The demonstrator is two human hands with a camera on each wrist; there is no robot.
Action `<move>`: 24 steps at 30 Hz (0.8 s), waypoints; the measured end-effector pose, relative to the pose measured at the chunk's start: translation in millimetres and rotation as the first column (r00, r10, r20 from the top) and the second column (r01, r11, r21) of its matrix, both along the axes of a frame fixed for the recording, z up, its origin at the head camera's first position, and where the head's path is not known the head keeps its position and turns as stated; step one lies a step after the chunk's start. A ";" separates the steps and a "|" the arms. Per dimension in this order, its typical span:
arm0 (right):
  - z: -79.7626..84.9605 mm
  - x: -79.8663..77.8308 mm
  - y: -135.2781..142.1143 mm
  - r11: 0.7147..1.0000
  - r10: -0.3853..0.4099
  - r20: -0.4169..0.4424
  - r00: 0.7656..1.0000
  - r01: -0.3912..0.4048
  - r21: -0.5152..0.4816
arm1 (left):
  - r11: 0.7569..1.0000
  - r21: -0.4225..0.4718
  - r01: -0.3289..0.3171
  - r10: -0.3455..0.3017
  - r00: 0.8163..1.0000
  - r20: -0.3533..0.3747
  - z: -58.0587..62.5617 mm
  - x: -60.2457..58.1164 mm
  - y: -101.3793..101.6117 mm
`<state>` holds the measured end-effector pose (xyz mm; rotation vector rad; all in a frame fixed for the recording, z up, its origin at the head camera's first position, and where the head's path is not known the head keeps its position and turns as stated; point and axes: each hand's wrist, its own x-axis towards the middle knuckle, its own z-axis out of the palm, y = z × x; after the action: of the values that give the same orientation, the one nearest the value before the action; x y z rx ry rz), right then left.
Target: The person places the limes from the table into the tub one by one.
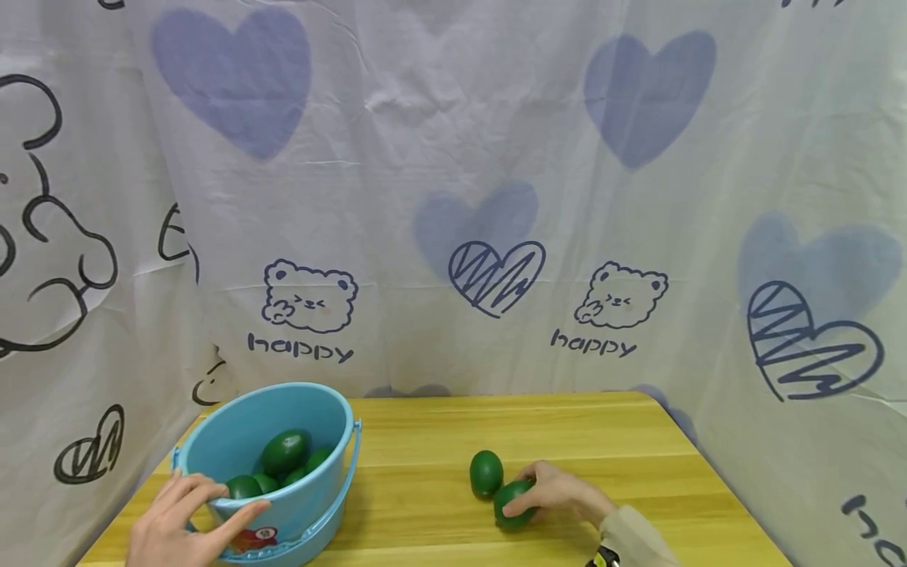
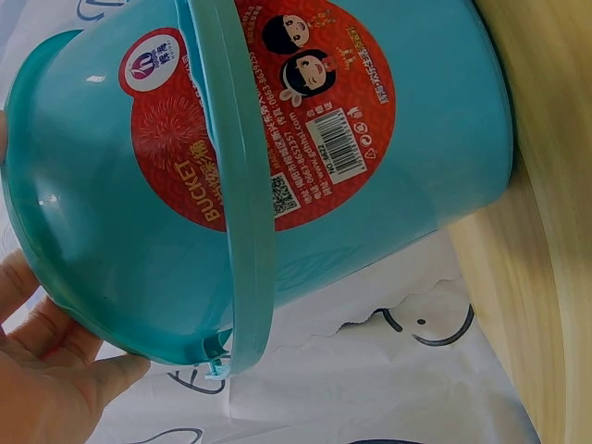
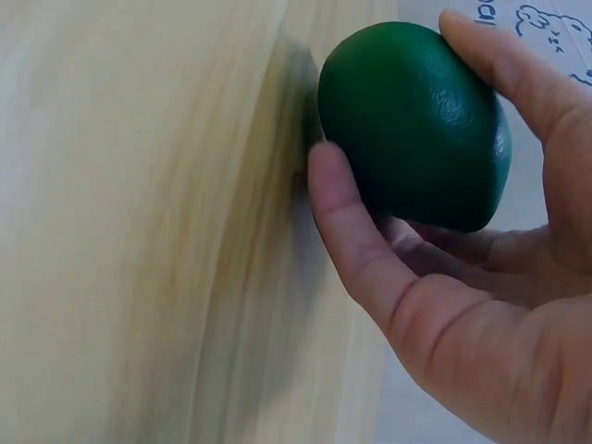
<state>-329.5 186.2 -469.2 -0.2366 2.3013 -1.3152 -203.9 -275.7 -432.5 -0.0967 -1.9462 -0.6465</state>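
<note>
At the left, my left hand grips the rim of a light blue bucket, thumb along the outside and fingers over the edge. The left wrist view shows the bucket's red label and its handle hanging down the side. Several dark green avocados lie inside. On the right, my right hand holds another avocado between thumb and fingers, close over the table. In the right wrist view this smooth avocado shows a tapered end. One more avocado sits right beside it.
A yellow wood-grain table carries everything. White cloth printed with hearts and bears hangs behind and at both sides. The bucket stands near the table's left edge.
</note>
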 end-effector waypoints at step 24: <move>19.4 -14.4 -24.6 0.983 -0.088 -0.155 0.984 0.060 -0.175 | 0.998 -0.020 -0.059 0.061 0.991 0.118 2.2 1.6 0.3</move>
<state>-343.9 161.5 -449.8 -0.3278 2.3522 -1.5859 -202.3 -275.4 -430.3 -0.0097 -2.0604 -0.6081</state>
